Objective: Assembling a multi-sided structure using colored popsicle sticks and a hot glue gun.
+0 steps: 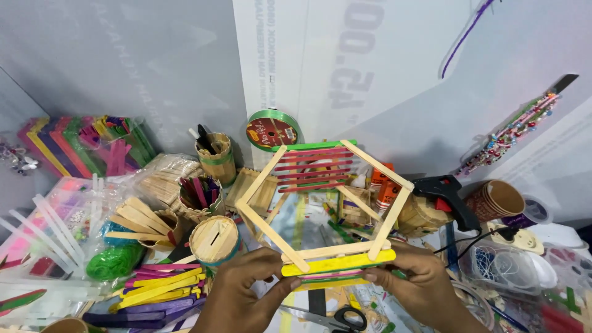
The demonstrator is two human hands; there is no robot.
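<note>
Black-handled scissors (338, 319) lying lowest, between both wrists. Just above, left hand (243, 288) and right hand (412, 283) pinching the near yellow edge of a hexagonal frame of stacked plain and coloured craft sticks (325, 203), fingertips closed on either end. Held tilted above the cluttered table; far edge green, red slats beneath. Hemmed by a round stick-clad pot (213, 239) left, black glue gun (445, 196) right; open room only upward.
</note>
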